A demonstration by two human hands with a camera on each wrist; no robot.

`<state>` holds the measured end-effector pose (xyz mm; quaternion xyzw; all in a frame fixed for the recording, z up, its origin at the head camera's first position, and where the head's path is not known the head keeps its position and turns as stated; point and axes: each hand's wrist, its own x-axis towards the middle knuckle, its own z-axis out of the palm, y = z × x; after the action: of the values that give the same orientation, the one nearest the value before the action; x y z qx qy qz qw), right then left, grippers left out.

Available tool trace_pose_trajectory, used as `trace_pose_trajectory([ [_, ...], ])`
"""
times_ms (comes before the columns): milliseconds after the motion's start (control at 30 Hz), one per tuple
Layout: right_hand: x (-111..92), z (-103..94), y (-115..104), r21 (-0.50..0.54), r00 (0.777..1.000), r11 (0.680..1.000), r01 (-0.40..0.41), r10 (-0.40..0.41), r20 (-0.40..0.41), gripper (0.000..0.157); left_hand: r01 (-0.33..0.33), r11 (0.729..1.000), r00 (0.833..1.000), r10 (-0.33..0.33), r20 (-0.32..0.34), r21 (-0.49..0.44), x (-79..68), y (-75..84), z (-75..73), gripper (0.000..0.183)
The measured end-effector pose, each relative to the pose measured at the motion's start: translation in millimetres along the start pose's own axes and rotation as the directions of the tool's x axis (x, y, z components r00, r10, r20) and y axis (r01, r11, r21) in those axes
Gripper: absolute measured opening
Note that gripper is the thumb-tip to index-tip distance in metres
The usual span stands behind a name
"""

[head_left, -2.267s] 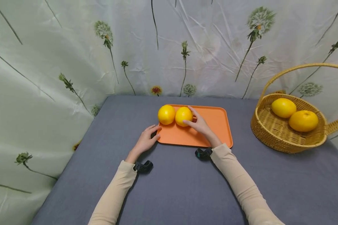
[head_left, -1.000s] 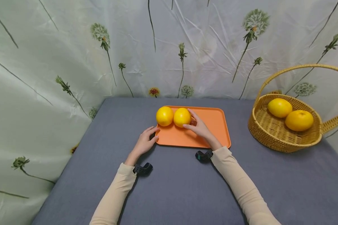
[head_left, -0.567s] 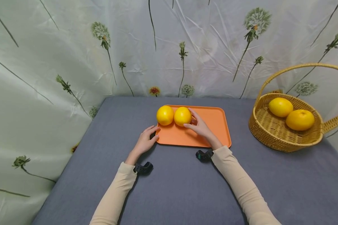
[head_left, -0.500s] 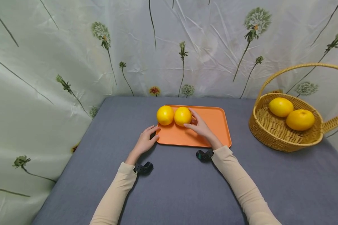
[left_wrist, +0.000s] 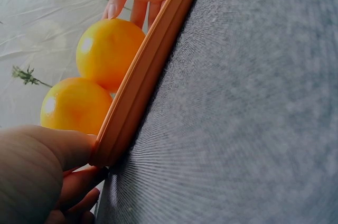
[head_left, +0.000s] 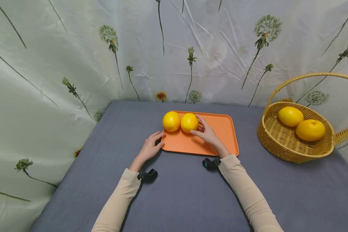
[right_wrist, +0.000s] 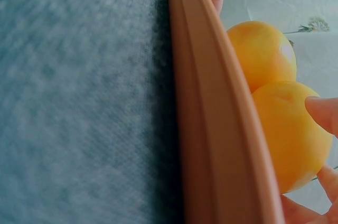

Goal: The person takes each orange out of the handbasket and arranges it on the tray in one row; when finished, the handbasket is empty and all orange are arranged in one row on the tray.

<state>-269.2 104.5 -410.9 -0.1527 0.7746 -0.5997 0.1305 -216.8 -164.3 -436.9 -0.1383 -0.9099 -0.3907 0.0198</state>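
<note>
Nothing had shifted at frame centre: the right hand [head_left: 207, 133] kept its spread fingers [head_left: 202, 121] on the second orange [head_left: 189, 122], the left hand [head_left: 149, 148] still pinching the tray [head_left: 220, 135], so the placing looked finished.

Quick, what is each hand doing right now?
Left hand: pinches the near left corner of the orange tray.
Right hand: open, fingertips touching the right-hand orange on the tray.

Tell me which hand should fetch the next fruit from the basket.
Right, probably. The right hand is nearer the basket, which stands to the right of the tray, though it touches a fruit. The left hand grips the tray's left edge, farther away.
</note>
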Motion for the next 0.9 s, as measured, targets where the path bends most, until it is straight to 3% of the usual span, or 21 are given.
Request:
trace_pose_trajectory([
  [233, -10, 1.8, -26, -0.029, 1.000, 1.000, -0.001, 0.001, 0.016, 0.080, -0.016, 1.000, 1.000, 0.016, -0.020, -0.008, 2.0, -0.7, -0.6, 0.041],
  [500, -15, 2.0, -31, -0.035, 1.000, 0.999, -0.020, 0.021, 0.006, 0.079, -0.014, 1.000, 1.000, 0.013, -0.013, -0.002, 2.0, 0.2, -0.1, 0.041],
  [800, 2, -2.3, 6, -0.061, 1.000, 0.998, 0.000, -0.001, -0.021, 0.082, -0.009, 1.000, 1.000, 0.009, -0.009, -0.007, 0.7, 0.6, 1.0, 0.041],
  [900, 1, -1.4, 6, -0.058, 1.000, 0.998, -0.010, 0.009, -0.028, 0.082, -0.006, 1.000, 1.000, 0.006, -0.003, -0.010, -0.6, -0.7, -0.1, 0.041],
])
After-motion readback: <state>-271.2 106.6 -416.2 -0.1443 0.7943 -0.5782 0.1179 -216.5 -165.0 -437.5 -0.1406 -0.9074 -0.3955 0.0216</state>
